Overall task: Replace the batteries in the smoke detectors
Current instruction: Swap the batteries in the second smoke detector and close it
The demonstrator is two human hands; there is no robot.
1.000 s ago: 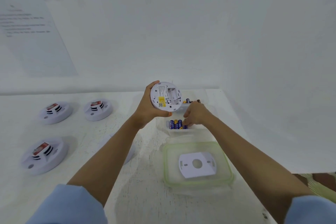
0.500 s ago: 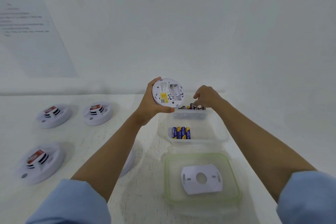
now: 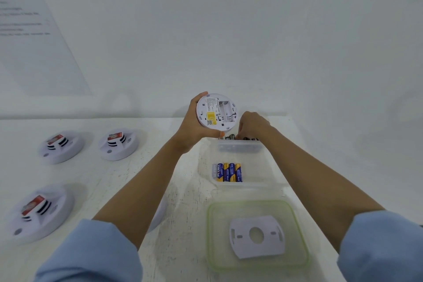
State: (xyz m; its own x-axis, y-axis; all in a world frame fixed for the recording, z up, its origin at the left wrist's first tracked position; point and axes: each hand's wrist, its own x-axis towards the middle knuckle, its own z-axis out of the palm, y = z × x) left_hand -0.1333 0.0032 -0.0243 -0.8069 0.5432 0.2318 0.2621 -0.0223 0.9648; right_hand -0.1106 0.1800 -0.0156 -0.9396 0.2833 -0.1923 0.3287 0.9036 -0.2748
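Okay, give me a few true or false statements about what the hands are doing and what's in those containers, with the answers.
1. The left hand holds a smoke detector with its back turned to the camera. True.
2. The right hand rests on the blue and yellow batteries. False: its fingertips are at the dark batteries in the farther container.
3. A mounting plate lies in the green-rimmed lid. True.
4. The held detector's battery bay is full of batteries. False: it looks empty.
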